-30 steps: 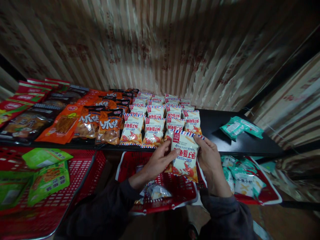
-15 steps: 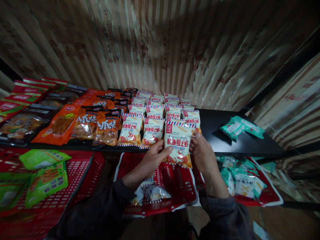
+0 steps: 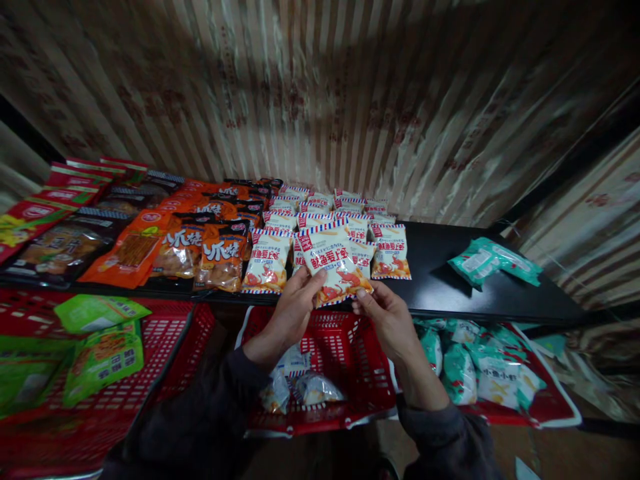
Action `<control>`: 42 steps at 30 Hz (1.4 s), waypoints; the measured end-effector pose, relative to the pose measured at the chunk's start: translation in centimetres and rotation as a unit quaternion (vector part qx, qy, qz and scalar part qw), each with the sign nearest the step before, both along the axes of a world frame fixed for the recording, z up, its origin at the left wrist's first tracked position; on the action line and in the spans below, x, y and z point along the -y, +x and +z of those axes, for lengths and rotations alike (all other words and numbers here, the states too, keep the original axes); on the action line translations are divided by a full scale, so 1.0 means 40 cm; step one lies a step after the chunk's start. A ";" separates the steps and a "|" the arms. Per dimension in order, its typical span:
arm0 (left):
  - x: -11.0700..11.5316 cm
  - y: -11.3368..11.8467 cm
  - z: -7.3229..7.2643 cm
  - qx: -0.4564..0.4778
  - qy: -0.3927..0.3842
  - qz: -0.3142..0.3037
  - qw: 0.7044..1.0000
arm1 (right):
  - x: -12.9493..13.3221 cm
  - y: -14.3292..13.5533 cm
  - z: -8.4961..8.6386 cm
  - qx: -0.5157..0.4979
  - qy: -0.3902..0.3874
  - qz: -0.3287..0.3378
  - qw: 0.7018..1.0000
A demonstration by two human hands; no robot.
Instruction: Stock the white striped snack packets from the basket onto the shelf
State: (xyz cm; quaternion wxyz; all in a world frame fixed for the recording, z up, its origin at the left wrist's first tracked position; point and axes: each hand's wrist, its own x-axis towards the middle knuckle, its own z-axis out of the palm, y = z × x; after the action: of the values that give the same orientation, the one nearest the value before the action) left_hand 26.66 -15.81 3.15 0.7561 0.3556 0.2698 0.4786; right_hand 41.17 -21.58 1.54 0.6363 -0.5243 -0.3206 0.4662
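A white snack bag (image 3: 333, 257) with red lettering and a striped edge is held tilted in front of the rows on the shelf. My left hand (image 3: 299, 300) grips its left lower side, thumb on the front. My right hand (image 3: 383, 310) pinches its lower right corner. Behind it, matching white bags stand in rows; the front-left snack bag (image 3: 269, 261) and front-right snack bag (image 3: 391, 251) show plainly. The held bag partly covers those between. Below my hands, a red basket (image 3: 350, 333) contains a few more snack bags (image 3: 293, 383).
Orange and black snack packs (image 3: 223, 257) fill the shelf's left. Teal bags (image 3: 493, 261) lie on the black shelf (image 3: 435, 267) at right. One red basket (image 3: 560, 403) at right holds teal-and-white bags; another basket (image 3: 167, 333) at left holds green packs. A striped curtain hangs behind.
Both hands have moved the white snack bag slightly left and upward, and it now tilts. My right hand has shifted from its right side to its lower corner. The view has shifted slightly.
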 end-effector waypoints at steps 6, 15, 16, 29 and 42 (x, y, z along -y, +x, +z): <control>0.000 0.001 0.002 0.007 -0.029 -0.001 1.000 | 0.007 -0.010 0.004 0.005 0.018 -0.005 1.000; -0.006 -0.008 0.009 -0.014 -0.083 -0.039 0.996 | 0.020 -0.038 0.037 -0.059 0.019 -0.020 0.998; -0.007 -0.010 0.010 -0.013 -0.083 -0.046 0.995 | 0.021 -0.039 0.039 -0.062 0.020 -0.019 0.998; -0.007 -0.024 0.026 -0.033 -0.032 -0.086 0.995 | 0.021 -0.026 0.037 -0.052 0.038 -0.046 0.997; -0.066 -0.084 0.065 -0.069 0.012 0.057 0.996 | 0.034 -0.018 0.059 -0.069 0.001 0.033 0.997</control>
State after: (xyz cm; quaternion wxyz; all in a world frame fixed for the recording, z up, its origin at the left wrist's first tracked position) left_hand 23.30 -13.18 5.76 0.7029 0.3804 0.3353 0.4988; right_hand 40.46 -22.95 3.88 0.6417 -0.4793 -0.2938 0.5217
